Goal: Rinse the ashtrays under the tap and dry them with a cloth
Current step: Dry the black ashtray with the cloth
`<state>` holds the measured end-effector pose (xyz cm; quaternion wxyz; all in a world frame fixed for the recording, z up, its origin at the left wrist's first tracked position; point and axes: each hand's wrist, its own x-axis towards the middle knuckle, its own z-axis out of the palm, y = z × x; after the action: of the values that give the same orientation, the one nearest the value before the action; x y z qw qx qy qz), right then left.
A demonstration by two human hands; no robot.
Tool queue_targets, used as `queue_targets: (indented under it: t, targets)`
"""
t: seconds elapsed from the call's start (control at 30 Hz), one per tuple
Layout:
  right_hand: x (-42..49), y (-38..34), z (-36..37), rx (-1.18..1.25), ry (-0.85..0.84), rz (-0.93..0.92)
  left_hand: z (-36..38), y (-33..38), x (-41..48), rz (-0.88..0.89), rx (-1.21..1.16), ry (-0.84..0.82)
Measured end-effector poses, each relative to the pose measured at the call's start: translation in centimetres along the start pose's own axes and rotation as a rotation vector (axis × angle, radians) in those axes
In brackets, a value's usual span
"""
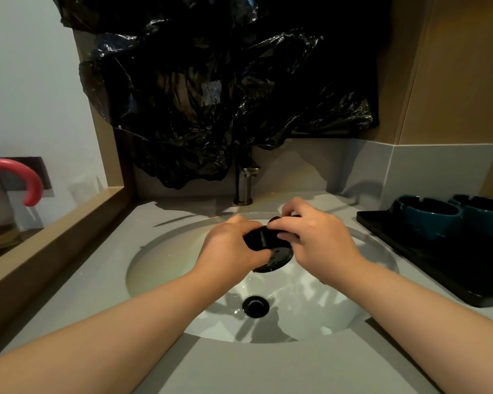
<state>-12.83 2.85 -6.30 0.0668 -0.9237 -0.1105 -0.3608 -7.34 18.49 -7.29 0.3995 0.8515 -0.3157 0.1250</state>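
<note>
Centrally, both hands [276, 240] on black ashtray [268, 245] above sink rim [143, 251].

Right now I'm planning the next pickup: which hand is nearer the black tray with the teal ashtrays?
Right. The right hand is over the sink nearer the tray; the left hand is farther left.

I see both hands over the sink [160, 251], left hand [229, 248] and right hand [322, 237] gripping a black ashtray [271, 248]; two teal ashtrays [427, 216] sit on a black tray [410, 251].
</note>
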Motion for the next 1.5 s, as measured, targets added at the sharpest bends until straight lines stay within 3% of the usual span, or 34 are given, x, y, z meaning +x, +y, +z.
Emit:
queue_targets:
  t: [0.1, 0.2, 0.37, 0.57, 0.83, 0.9, 1.0, 1.2, 1.4, 1.5]
  targets:
    - [-0.1, 0.0, -0.1, 0.013, 0.021, 0.000, 0.0, -0.1, 0.0, -0.014, -0.016, -0.002]
    - [-0.5, -0.7, -0.5, 0.033, -0.068, -0.074, -0.2, -0.3, 0.1, -0.020, -0.026, 0.002]
    - [-0.1, 1.5, -0.5, 0.193, -0.003, 0.209, 0.0, -0.4, 0.3, -0.090, -0.190, 0.086]
    - [-0.2, -0.5, -0.6, 0.188, -0.027, 0.118, 0.0, -0.7, 0.4, -0.085, -0.173, 0.081]
    - [0.3, 0.5, -0.7, 0.472, 0.090, 0.437, 0.1, -0.7, 0.4, -0.047, -0.176, 0.116]
    - [0.2, -0.3, -0.9, 0.471, 0.096, 0.393, 0.2, -0.8, 0.5, -0.040, -0.170, 0.114]
    - [0.1, -1.0, -0.8, 0.330, 0.061, 0.163, 0.2, -1.0, 0.5, -0.018, -0.156, 0.117]
    - [0.2, 0.9, -0.5, 0.376, 0.103, 0.346, 0.3, -1.0, 0.4, -0.019, -0.166, 0.110]
    - [-0.2, -1.4, -0.4, 0.062, 0.129, -0.042, 0.3, -0.7, 0.5, 0.051, -0.050, 0.053]
    - [0.0, -0.2, -0.1, 0.092, 0.197, 0.021, 0.3, -0.8, 0.4, 0.050, -0.082, 0.070]
